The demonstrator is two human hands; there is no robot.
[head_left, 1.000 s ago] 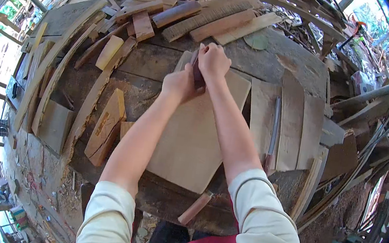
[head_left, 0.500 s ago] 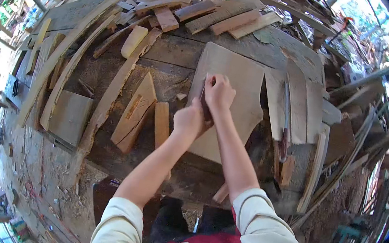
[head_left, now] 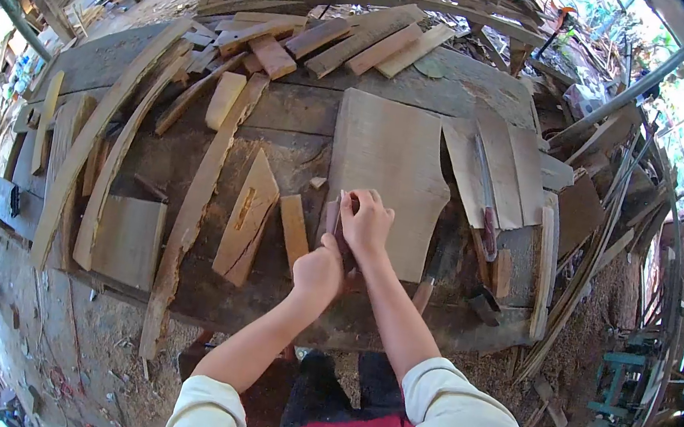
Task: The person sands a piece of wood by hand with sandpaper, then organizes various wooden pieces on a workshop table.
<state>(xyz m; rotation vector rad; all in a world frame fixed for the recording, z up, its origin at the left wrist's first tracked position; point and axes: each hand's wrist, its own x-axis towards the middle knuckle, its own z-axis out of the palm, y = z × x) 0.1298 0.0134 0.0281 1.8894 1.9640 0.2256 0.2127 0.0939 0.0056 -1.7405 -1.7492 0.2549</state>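
Observation:
A pale wooden board (head_left: 393,151) with a curved right edge lies flat on the workbench. Both hands are at the lower part of its left edge, closed around a narrow, dark reddish-brown block (head_left: 331,214) that lines up with that edge. My right hand (head_left: 366,224) grips the block from above, thumb along its top. Lower and nearer my body, my left hand (head_left: 319,269) wraps the near end, its thumb pointing up the block. The fingers cover most of the block, so its full shape is hidden.
To the left lie an orange-brown wood piece (head_left: 294,229), a pointed wood block (head_left: 247,223) and long curved strips (head_left: 196,203). Thin sheets (head_left: 496,160) and a long blade with a reddish handle (head_left: 489,231) lie right. Offcuts (head_left: 364,44) are piled at the back.
Both hands have slid toward my body along the board's left edge, still holding the block. The whole view has shifted slightly, and the board stays on the bench.

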